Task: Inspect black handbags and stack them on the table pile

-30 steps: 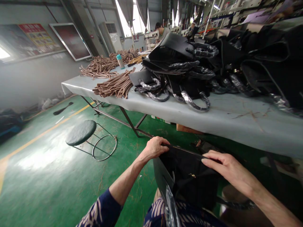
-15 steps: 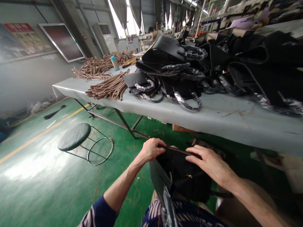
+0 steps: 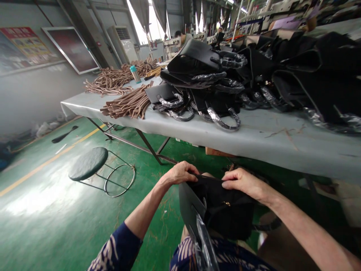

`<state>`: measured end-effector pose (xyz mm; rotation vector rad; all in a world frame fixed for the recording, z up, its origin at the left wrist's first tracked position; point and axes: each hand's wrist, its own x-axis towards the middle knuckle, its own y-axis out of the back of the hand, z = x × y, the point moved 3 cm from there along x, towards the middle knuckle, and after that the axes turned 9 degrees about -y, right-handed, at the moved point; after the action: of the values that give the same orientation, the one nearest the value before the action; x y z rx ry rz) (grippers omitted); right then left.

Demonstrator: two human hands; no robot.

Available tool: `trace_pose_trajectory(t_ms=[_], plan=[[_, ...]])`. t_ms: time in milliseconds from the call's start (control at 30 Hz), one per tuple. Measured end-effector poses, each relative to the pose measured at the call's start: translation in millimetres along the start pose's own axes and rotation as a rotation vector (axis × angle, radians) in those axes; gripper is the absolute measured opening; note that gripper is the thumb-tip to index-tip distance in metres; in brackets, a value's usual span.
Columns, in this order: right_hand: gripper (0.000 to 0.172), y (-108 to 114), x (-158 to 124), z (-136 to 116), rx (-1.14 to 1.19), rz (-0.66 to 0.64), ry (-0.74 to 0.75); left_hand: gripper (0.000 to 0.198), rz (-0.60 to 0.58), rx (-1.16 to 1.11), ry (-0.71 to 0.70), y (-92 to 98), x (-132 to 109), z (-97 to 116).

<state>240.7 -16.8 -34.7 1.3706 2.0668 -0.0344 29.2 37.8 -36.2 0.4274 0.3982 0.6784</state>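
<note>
Green floor [image 3: 93,218]; fingers [image 3: 232,175] (tight) on bag [image 3: 235,218]

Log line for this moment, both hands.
left hand: gripping black bag at upper edge | right hand: gripping same edge | table: bag pile on top

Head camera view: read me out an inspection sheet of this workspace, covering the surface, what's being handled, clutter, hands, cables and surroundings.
Surface: table with a pale grey covering; some thin debris on it towards the right.
Things handled: black bag at the person's lap, gold-coloured fitting visible.
Clutter: heaped black bags with plastic-wrapped handles, brown strips and a teal-topped bottle on the table.
Hands: left hand and right hand both grip the bag's upper edge, apart from each other.
Cables: nothing seen around the hands.
Surroundings: round stool on a green floor; framed panel on the wall.
</note>
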Motion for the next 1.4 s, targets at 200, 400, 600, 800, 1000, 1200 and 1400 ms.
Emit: trace_pose_trajectory(t_ms=[200,400,600,800,1000,1200,1400], plan=[[0.025,3.3,4.7,1.2,-0.021,-0.040,-0.010,0.024,-0.034,-0.125,0.028,0.5,8.4,-3.3],[0.021,2.9,8.2,7.3,0.027,-0.058,0.020,0.023,-0.013,-0.134,0.025,-2.9,10.8,-7.4],[0.022,5.9,4.4,2.6,-0.131,-0.020,0.017,0.024,-0.013,-0.163,0.025,-3.9,13.0,-9.9],[0.022,-4.6,-8.9,-24.8,-0.712,0.327,0.122,0.022,-0.025,-0.117,-0.007,-4.5,11.6,-0.5],[0.021,-30.7,-1.2,-37.9,-0.657,0.290,0.191,0.018,-0.018,-0.079,-0.044,-6.9,11.0,5.4],[0.024,-41.0,7.5,-41.8,-0.669,0.282,0.202,0.021,0.008,0.020,-0.047,-8.7,8.4,4.4],[0.023,-42.6,11.6,-38.6,-0.683,0.281,0.176,0.029,0.024,0.199,-0.091,-9.3,2.4,17.2]])
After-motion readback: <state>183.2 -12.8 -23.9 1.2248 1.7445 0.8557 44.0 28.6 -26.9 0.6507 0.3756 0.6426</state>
